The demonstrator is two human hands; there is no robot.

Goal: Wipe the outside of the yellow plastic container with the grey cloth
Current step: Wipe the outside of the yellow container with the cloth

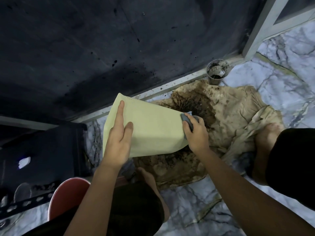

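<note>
- The yellow plastic container (153,130) is held up off the floor, tilted, above a stained beige sheet (226,120) spread over the marble floor (281,68).
- The left hand (119,138) lies flat on the container's broad upper face, fingers spread and stretched along it, the forefinger reaching close to the far edge.
- The right hand (196,133) is closed around the grey cloth (187,120), bunched in its fingers, and presses it against the container's right-hand edge.
- Dark soil is scattered across the middle of the sheet, just beyond and under the container.
- A small dirty cup (217,71) with soil inside stands at the sheet's far edge, beside the base of the dark wall (102,48).
- A bare foot (148,178) rests on the near edge of the sheet; another shows at the right, partly hidden by dark clothing.
- A red round seat (66,195) sits near the left forearm.
</note>
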